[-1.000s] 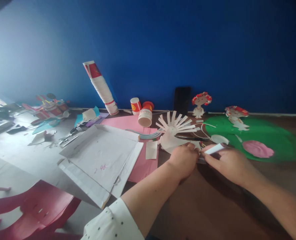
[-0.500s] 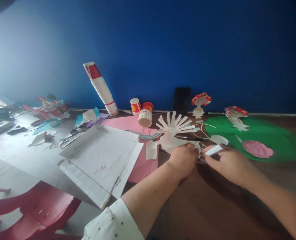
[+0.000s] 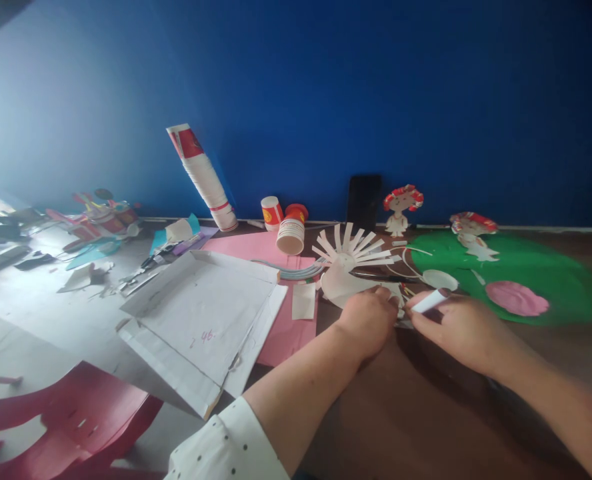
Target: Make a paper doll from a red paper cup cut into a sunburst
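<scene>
My right hand (image 3: 453, 328) grips a white marker (image 3: 429, 301), its fingers wrapped round the barrel and the tip pointing left toward the other hand. My left hand (image 3: 367, 319) rests curled on the table, pressing down on a small paper piece that its fingers mostly hide. Just beyond both hands lies a white paper-cup cutout with fanned strips (image 3: 350, 257). A small white paper disc (image 3: 439, 279) sits to the right of it.
A green paper sheet (image 3: 551, 277) with a pink shape (image 3: 517, 298) and paper figures (image 3: 401, 208) lies at right. Paper cups (image 3: 290, 235), a leaning cup stack (image 3: 203, 175), pink paper (image 3: 283, 330), a white envelope (image 3: 203, 320), a dark phone (image 3: 365, 201) and a red chair (image 3: 71, 420) surround them.
Almost nothing has changed; the marker in my right hand has shifted very slightly, and both hands stay in place.
</scene>
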A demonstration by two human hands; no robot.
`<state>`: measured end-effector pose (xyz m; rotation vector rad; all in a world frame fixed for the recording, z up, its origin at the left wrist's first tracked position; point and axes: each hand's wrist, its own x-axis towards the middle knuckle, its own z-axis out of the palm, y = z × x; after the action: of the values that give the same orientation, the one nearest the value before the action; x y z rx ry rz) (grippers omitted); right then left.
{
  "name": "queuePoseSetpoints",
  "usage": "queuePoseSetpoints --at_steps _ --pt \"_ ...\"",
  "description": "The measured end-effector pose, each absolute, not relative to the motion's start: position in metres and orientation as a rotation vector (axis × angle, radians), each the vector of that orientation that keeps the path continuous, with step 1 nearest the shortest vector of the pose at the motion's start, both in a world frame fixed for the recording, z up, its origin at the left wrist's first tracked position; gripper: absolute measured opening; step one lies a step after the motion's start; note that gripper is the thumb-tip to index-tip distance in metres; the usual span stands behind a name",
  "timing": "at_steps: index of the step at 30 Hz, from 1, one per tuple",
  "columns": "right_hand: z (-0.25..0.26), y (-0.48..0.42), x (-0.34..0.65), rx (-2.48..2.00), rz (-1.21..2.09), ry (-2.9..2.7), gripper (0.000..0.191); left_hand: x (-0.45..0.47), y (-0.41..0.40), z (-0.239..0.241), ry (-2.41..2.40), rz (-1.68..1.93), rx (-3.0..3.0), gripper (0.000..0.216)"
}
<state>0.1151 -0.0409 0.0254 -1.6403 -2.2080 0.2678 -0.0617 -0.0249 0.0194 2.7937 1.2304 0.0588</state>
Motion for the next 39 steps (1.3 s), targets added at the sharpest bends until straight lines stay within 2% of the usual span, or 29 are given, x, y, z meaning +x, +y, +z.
queuePoseSetpoints --at_steps 11,18,39 --pt "0.035 -0.046 0.119 -1.520 0.127 -2.042 0.021 -0.059 -0.024 0.017 1.255 0.066 2.781 0.031" --pt "0.025 -0.047 0.115 -1.530 0.056 -2.118 0.019 -0.062 -0.021 0.010 1.251 0.136 2.789 0.024" --pt "0.018 -0.042 0.113 -1.518 0.123 -2.120 0.020 -0.067 -0.027 0.020 1.288 0.232 2.668 0.028"
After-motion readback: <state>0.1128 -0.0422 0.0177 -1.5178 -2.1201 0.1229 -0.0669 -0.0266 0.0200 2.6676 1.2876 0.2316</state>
